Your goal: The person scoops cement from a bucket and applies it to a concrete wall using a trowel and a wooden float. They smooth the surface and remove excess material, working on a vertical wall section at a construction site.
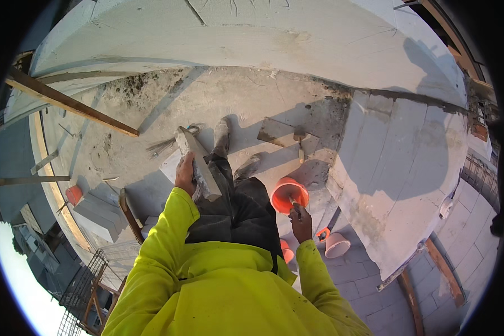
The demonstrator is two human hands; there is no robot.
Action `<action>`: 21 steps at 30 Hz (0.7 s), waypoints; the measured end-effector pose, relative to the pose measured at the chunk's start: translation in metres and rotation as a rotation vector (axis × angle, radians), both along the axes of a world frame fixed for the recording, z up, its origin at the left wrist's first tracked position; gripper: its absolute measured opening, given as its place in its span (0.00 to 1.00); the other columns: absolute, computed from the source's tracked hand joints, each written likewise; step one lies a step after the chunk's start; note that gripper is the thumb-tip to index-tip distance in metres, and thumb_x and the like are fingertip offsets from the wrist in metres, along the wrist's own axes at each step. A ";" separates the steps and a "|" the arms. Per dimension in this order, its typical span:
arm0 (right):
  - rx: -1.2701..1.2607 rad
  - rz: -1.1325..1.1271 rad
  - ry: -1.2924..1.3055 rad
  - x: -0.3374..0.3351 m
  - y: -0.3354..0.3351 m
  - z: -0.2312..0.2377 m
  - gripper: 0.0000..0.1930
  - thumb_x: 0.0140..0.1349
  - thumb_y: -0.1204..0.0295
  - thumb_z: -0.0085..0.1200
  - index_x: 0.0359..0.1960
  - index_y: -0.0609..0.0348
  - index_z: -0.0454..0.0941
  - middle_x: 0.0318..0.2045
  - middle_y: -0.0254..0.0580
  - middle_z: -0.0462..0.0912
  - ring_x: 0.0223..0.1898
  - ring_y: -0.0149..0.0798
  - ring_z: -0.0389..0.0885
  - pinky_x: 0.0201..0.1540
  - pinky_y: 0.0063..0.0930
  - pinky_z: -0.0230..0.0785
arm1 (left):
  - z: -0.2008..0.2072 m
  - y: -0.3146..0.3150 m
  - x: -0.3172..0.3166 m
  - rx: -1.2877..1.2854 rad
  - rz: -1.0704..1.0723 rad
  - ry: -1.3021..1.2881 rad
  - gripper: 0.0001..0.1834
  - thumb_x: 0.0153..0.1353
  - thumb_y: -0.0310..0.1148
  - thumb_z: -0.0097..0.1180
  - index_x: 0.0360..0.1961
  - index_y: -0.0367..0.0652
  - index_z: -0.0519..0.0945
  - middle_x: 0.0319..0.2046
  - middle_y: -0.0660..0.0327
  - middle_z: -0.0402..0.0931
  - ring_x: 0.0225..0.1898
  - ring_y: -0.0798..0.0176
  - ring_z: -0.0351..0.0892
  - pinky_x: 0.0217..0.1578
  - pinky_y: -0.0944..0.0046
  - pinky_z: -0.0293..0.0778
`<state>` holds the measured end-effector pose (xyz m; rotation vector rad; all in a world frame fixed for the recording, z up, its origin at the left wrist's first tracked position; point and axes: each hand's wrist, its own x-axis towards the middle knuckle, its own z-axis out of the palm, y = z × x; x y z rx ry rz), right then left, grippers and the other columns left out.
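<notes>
My left hand (185, 171) is wrapped round the near side of a pale, slab-like block (203, 168), which I hold tilted beside my left leg. My right hand (301, 223) grips the handle of a tool (292, 199) that reaches down into an orange bucket (281, 204). The tool's working end is hidden inside the bucket, so its kind cannot be told. Beyond the bucket, a trowel (301, 147) with a pale handle lies against a flat, dirty board (278, 132) on the floor.
A low wall of pale blocks (395, 151) stands at right, and a larger wall (235, 45) curves across the front. A saw with an orange handle (323, 234) lies near a pinkish bucket (337, 246). At left are stacked blocks (98, 217) and a slanting timber (75, 105).
</notes>
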<state>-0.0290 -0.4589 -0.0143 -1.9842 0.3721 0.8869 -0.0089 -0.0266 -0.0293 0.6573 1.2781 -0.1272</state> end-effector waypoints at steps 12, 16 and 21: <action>-0.491 -0.177 0.176 -0.138 -0.094 -0.122 0.17 0.64 0.67 0.54 0.48 0.67 0.80 0.33 0.49 0.86 0.33 0.39 0.86 0.41 0.32 0.76 | -0.119 -0.012 -0.025 0.229 -0.656 0.345 0.26 0.61 0.50 0.60 0.55 0.47 0.75 0.42 0.62 0.77 0.40 0.64 0.78 0.37 0.56 0.76; -0.226 -0.374 -0.135 -0.088 -0.078 -0.215 0.16 0.68 0.66 0.50 0.49 0.65 0.79 0.33 0.48 0.85 0.35 0.42 0.84 0.40 0.31 0.76 | -0.214 -0.050 -0.006 0.597 -1.142 0.232 0.47 0.55 0.48 0.63 0.68 0.28 0.62 0.56 0.43 0.75 0.56 0.49 0.76 0.56 0.55 0.71; -0.499 0.017 -0.388 0.022 -0.076 -0.397 0.18 0.63 0.75 0.52 0.54 0.66 0.70 0.50 0.59 0.79 0.52 0.60 0.77 0.56 0.47 0.70 | -0.333 -0.074 -0.001 0.836 -1.491 0.188 0.51 0.54 0.43 0.62 0.71 0.24 0.53 0.60 0.34 0.68 0.61 0.44 0.72 0.61 0.57 0.67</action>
